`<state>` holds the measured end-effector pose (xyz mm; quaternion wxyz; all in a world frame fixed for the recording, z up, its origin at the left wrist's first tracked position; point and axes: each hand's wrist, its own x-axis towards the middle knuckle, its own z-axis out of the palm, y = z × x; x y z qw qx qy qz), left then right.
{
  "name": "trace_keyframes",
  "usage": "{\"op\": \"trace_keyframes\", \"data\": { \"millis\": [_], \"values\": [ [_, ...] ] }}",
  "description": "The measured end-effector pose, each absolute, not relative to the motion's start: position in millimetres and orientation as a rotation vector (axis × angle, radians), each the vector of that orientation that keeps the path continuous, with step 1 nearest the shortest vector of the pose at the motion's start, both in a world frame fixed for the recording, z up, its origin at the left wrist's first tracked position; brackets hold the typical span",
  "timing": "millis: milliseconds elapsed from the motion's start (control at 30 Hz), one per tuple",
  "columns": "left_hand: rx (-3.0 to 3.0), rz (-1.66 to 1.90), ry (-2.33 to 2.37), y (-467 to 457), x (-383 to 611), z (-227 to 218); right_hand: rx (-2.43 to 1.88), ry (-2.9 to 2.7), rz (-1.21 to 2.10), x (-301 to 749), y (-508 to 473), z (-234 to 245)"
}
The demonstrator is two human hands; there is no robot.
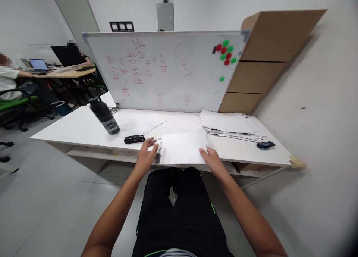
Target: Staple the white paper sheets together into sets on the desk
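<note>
I sit at a white tabletop (84, 126) with a paper stack (183, 149) lying flat at its near edge, straight in front of me. My left hand (147, 152) is at the left edge of the paper stack, fingers curled around that edge and grasping it. My right hand (211, 158) touches the stack's near right corner. I cannot tell whether it grips the sheets or only rests against them.

Just left of the paper stack lies a black stapler (134, 138). Farther left of the stack and a little behind it, a dark water bottle (104, 115) stands on the tabletop. Behind the stack to the right lies a looser pile of sheets (226, 122), and to the right of the stack sits a small dark object (265, 145), too small to identify. Well behind the stack a whiteboard (167, 70) with faint red writing and red and green magnets (225, 52) leans upright, with cardboard boxes (268, 44) to its right. Far to the left of the stack, a person (8, 81) sits at another desk with a laptop.
</note>
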<state>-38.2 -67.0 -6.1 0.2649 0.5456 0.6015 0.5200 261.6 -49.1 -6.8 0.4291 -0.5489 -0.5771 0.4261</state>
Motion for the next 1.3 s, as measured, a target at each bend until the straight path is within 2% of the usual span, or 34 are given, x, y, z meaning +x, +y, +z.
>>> {"op": "trace_keyframes", "data": {
  "millis": [167, 267, 400, 600, 1300],
  "values": [
    [1.877, 1.283, 2.296, -56, -106, -41, -1.443, -1.463, 1.093, 242, -48, -10],
    [1.862, 1.196, 2.442, -33, -142, -50, -1.395, -1.491, 1.126, 225, -44, -3],
    [1.810, 1.174, 2.307, -1, -164, -59, -1.316, -1.461, 1.234, 202, -34, 3],
    [1.713, 1.448, 2.247, 8, -162, -79, -1.236, -1.469, 1.344, 164, -4, 2],
    [1.793, 1.486, 2.362, 10, -166, -90, -1.221, -1.383, 1.583, 132, 18, 13]
  ]
}}
